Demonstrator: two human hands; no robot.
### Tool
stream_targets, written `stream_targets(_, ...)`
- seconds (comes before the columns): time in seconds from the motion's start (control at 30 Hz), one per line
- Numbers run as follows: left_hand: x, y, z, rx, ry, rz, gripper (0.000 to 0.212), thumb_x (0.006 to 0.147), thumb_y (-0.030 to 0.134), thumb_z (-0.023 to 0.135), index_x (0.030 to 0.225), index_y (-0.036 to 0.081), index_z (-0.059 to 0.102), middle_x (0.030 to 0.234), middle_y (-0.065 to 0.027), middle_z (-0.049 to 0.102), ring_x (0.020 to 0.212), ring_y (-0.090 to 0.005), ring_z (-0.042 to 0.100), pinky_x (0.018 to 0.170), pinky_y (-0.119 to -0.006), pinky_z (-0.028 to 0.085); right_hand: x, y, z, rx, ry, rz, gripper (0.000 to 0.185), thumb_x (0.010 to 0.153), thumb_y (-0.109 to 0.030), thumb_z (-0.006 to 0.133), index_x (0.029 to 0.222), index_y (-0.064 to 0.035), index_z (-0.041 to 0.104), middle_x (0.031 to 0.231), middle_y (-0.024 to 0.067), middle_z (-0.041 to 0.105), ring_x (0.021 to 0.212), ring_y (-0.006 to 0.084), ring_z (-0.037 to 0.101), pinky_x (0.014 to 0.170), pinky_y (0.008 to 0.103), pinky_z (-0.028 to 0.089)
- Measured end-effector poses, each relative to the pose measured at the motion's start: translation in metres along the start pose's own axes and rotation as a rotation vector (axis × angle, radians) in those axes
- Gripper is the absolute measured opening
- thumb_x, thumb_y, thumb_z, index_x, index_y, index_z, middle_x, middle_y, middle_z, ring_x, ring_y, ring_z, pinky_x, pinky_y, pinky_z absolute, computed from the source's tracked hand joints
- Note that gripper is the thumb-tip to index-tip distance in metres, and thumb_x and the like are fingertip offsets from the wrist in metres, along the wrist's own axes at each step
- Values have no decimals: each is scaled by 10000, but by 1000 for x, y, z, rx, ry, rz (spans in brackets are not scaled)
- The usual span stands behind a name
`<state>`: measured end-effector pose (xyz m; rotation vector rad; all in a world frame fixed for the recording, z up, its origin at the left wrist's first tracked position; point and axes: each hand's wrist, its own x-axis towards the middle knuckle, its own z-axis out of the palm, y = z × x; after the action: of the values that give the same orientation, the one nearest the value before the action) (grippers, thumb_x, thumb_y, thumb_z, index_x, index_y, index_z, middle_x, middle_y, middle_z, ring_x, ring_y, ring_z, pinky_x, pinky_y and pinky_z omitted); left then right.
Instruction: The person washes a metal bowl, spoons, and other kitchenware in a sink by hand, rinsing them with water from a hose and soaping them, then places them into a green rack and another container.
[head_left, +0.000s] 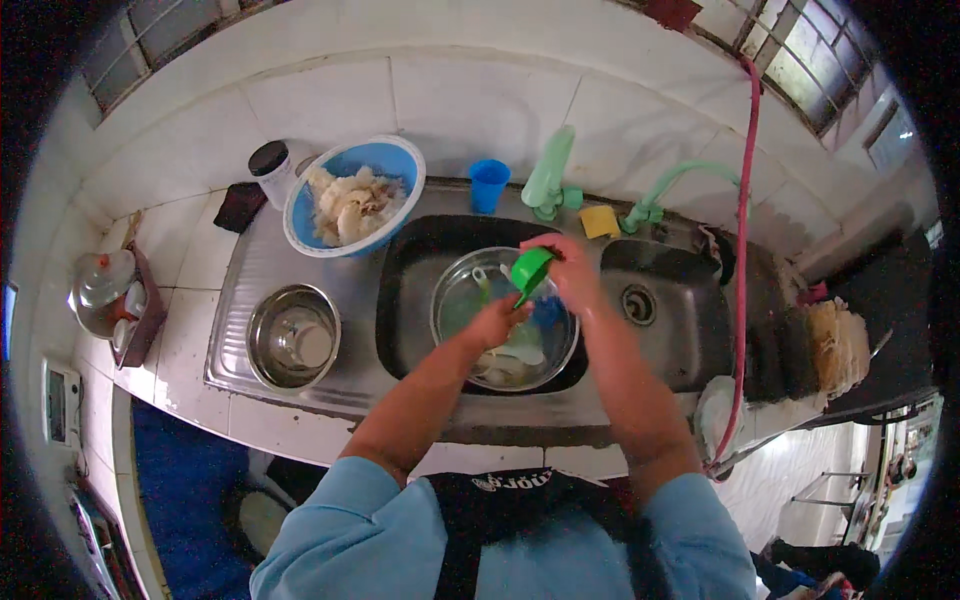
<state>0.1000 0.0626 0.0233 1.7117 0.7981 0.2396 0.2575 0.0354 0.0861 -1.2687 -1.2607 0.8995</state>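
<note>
My left hand (501, 322) grips the thin handle of a green plastic measuring scoop (531, 270) above a steel basin (442, 352). My right hand (570, 274) is at the scoop's far side, its fingers around the rim and something pink, perhaps a scrubber, against them. The basin stands in the large left sink bowl and holds cloudy water with pale plastic utensils and something blue in it. A yellow sponge (599, 222) lies on the sink's back ledge, right of my hands.
A blue bowl of food scraps (292, 225), a steel pot (335, 337) and a blue cup (489, 186) stand around the left sink bowl. Green faucets (547, 180) rise behind. A pink hose (742, 262) crosses the small right sink bowl's outer side.
</note>
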Motion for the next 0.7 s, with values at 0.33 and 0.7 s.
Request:
stream_targets(0.33,5,-42,-15,395,288,282,257,875,262,461,999,68,573,970,-222,594,906,-378,567,772,-471,438,-33,4,38,209,-59,31,146,873,-93,495,970,-3,559,986,173,604,958,279,598,871,380,480)
stream_targets(0.7,16,-134,30,413,-13,258,296,846,264,496,1070,88,573,989,-145,612,910,-324,591,797,-455,455,0,-55,203,-397,-363,-230,466,799,-110,541,1243,-108,398,1016,210,595,957,359,578,722,446,490)
